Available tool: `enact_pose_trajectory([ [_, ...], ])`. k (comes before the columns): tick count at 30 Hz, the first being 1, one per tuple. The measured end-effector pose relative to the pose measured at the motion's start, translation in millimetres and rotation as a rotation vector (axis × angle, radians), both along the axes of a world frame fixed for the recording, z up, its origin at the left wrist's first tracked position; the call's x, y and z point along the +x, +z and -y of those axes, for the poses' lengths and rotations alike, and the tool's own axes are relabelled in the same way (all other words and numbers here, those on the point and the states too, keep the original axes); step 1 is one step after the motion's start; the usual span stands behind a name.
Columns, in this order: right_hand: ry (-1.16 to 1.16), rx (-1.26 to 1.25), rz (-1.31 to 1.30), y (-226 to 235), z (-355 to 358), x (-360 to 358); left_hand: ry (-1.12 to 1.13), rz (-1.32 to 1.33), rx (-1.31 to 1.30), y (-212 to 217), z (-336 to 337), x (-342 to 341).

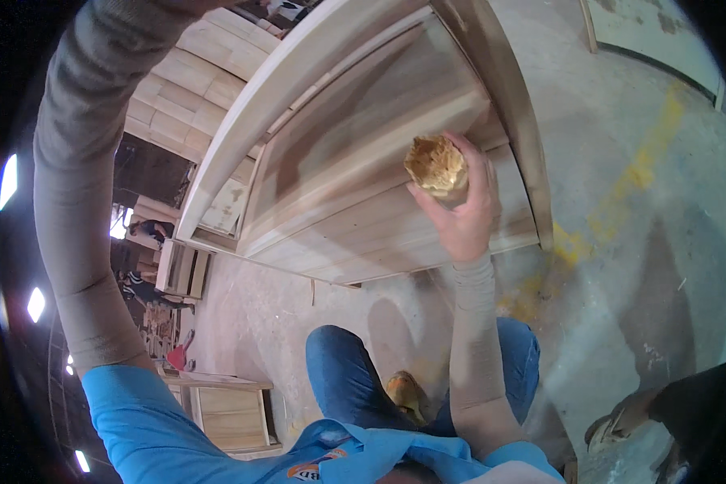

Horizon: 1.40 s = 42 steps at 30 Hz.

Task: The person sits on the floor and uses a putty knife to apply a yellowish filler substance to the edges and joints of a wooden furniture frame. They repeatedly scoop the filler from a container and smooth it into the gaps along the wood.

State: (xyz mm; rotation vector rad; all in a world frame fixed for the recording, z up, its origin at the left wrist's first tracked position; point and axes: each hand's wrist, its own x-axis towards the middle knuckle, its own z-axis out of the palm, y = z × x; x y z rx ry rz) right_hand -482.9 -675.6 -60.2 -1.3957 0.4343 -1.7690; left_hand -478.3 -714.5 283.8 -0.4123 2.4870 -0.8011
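Observation:
My right hand point(472, 211) is wrapped round a small, rough-rimmed cup point(437, 165) whose inside is coated with a yellowish, crusty paste-like substance. Thumb and fingers grip it from the right side, with its mouth facing me. Directly behind the cup stands an unpainted wooden furniture piece point(331, 230) with a curved top rail and a recessed panel. My left arm point(81, 185), in a grey sleeve, reaches up past the left end of that piece. The left hand itself lies beyond the upper edge of the view.
Stacked light wooden boards point(189, 89) stand behind the furniture. A smaller wooden cabinet point(230, 411) is at lower left, near a red object point(181, 352). Another person's shoe point(617, 419) is at lower right. A worn yellow stripe point(621, 198) crosses the concrete floor; people are farther left.

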Motion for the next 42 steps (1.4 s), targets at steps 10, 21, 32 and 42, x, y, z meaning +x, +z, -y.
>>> enact_pose_trajectory([
  [10, 0.321, 0.105, -0.051, -12, -25, 1, 0.234, -0.286, 0.029, -42, -58, 43],
  [21, 0.549, 0.194, -0.36, -49, -6, -81, 0.253, -0.663, -0.044, -119, -117, 101],
  [32, 0.584, 0.288, -0.373, -45, -26, -88, 0.477, -0.728, 0.172, -187, -130, 109],
  [42, 0.597, 0.172, -0.535, -29, -29, -74, 0.661, -0.569, 0.02, -188, -141, 99],
])
